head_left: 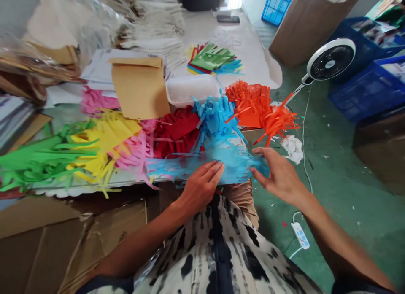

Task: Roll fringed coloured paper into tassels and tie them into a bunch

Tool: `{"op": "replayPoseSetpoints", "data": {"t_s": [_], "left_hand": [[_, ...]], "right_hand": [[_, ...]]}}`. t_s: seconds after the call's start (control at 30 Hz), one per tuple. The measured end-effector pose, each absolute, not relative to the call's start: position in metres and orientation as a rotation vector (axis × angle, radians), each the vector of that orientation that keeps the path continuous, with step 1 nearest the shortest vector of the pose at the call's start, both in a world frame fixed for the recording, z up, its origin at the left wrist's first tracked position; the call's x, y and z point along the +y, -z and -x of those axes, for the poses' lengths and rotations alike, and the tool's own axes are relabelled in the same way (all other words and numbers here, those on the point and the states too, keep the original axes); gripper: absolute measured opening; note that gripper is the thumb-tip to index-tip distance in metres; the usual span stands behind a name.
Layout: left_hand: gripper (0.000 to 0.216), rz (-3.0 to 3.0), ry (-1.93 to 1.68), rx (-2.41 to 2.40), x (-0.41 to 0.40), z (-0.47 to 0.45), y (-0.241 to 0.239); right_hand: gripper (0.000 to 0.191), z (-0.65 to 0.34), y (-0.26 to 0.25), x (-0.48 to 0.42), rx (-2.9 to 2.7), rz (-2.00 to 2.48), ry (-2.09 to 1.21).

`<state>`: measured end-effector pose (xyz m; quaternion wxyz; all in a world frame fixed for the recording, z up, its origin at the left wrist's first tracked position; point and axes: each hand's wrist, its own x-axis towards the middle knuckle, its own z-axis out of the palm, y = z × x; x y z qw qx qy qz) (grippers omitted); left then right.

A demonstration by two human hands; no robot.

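Head view: a shallow white plastic tray (194, 88) sits mid-table, behind crimson fringed paper (177, 131); at the far right, a deep-blue plastic crate (356, 98) holds whitish items. A light-blue fringed paper sheet (232, 161), motion-blurred, lies at the table's near edge, its long axis running left to right, strips pointing both ways. The left hand (204, 180) rests on it, fingers together; I cannot tell whether they grip. The right hand (278, 171) spreads thumb and forefinger wide around the right-end strips.
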<state>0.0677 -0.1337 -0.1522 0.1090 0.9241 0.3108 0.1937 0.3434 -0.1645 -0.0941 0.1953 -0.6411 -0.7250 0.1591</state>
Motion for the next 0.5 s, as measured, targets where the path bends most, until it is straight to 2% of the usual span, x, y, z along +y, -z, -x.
{"op": "replayPoseSetpoints", "data": {"t_s": [0.07,0.13,0.17,0.3,0.5], "left_hand": [[0.050,-2.711,-0.617,0.905,-0.134,-0.072,0.154],[0.044,-2.704,-0.644,0.874,-0.134,-0.076,0.152],[0.041,-2.702,-0.651,0.860,-0.134,-0.077,0.149],[0.032,-2.664,-0.660,0.911,-0.135,-0.070,0.141],[0.016,-2.405,-0.616,1.157,-0.121,-0.052,0.127]], "right_hand": [[0.064,-0.334,0.089,-0.175,-2.238,1.697,-0.170],[0.073,-0.322,0.092,-0.183,-2.421,1.552,-0.111],[0.070,-0.316,0.096,-0.185,-2.484,1.496,-0.132],[0.039,-0.311,0.116,-0.178,-2.531,1.498,-0.277],[0.028,-0.321,0.114,-0.157,-2.274,1.661,-0.573]]}}
